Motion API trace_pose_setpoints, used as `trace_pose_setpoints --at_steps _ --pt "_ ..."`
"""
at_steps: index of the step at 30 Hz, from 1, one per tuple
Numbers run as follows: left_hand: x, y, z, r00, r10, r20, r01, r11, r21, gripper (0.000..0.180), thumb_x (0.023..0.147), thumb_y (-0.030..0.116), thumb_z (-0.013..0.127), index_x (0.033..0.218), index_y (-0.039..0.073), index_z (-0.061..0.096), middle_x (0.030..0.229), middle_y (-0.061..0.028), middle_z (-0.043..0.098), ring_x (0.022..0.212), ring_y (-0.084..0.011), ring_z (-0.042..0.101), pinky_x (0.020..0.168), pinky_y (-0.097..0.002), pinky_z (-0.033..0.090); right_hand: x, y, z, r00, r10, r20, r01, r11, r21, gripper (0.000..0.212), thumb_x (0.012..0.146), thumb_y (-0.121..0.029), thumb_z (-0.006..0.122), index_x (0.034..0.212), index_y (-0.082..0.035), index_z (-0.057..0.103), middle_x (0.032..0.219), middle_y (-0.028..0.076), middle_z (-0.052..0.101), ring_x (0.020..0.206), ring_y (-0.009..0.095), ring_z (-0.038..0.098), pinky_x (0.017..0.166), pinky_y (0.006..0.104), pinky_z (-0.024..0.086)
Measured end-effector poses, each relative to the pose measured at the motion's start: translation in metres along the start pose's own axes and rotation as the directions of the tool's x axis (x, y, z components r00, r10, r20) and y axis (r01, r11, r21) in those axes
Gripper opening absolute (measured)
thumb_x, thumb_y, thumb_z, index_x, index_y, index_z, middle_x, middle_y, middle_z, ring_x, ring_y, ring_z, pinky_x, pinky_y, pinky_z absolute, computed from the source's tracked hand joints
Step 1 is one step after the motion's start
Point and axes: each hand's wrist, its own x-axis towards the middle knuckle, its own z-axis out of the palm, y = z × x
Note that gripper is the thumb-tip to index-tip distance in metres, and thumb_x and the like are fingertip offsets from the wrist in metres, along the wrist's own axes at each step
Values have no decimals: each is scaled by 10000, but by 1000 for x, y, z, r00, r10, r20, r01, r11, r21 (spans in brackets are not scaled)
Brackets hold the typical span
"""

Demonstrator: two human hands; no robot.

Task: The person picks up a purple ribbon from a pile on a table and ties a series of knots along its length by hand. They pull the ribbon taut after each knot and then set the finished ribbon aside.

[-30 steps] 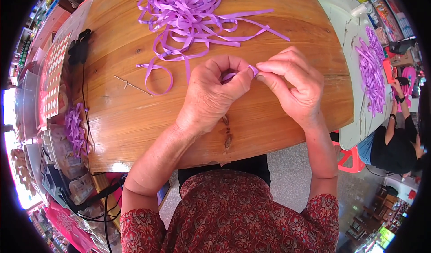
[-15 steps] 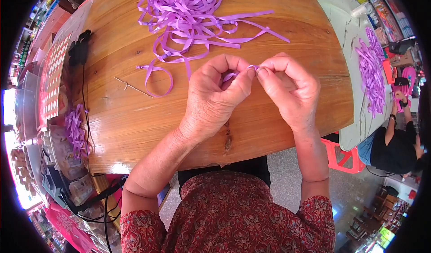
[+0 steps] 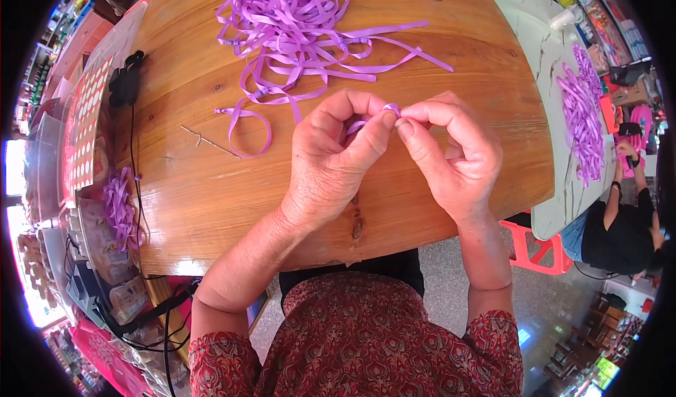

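Wooden table (image 3: 204, 207), its curved near edge before the wearer, its left edge bordered by boxes and bagged goods. Beyond its right edge, a white marbled table (image 3: 565, 210); beside the latter, a co-worker (image 3: 614, 235) in a black top. Red plastic stool (image 3: 562, 257) below the marbled table's near corner. Heap of purple ribbons (image 3: 289, 16) toward the wooden table's far edge, loose ends trailing right; several strands bear small knots. Second ribbon heap (image 3: 582, 129) along the marbled table's right edge. Left hand (image 3: 334, 154) and right hand (image 3: 454, 157) raised above the middle of the wooden table, fingertips nearly meeting. Ribbon bundle (image 3: 120, 207) at the left edge; farther up that edge, a black object (image 3: 125, 80) near a dark cord. Single ribbon loop (image 3: 268, 142), left of the left hand; just beside it, a thin twisted rod (image 3: 218, 146) lying aslant. Purple ribbon (image 3: 391, 107), short part visible: clamped between left thumb and forefinger, with right thumb and forefinger pinched on it alongside; remainder partly hidden within the left palm.
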Motion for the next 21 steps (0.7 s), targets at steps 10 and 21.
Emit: trace_pose_setpoints --at_steps 10,21 --pt "-1 -2 1 998 47 30 -47 999 4 103 859 34 626 959 28 605 923 18 588 783 -30 488 616 -159 376 -1 5 7 976 196 -92 -168 954 250 85 779 20 668 847 3 619 757 41 618 689 90 573 626 229 467" --pt "-2 1 6 999 -25 -21 25 999 40 115 845 21 639 958 31 621 867 30 597 745 -24 494 577 -158 367 -3 8 8 953 295 -65 -262 916 303 65 776 25 639 806 5 585 751 18 601 680 72 525 639 223 451"
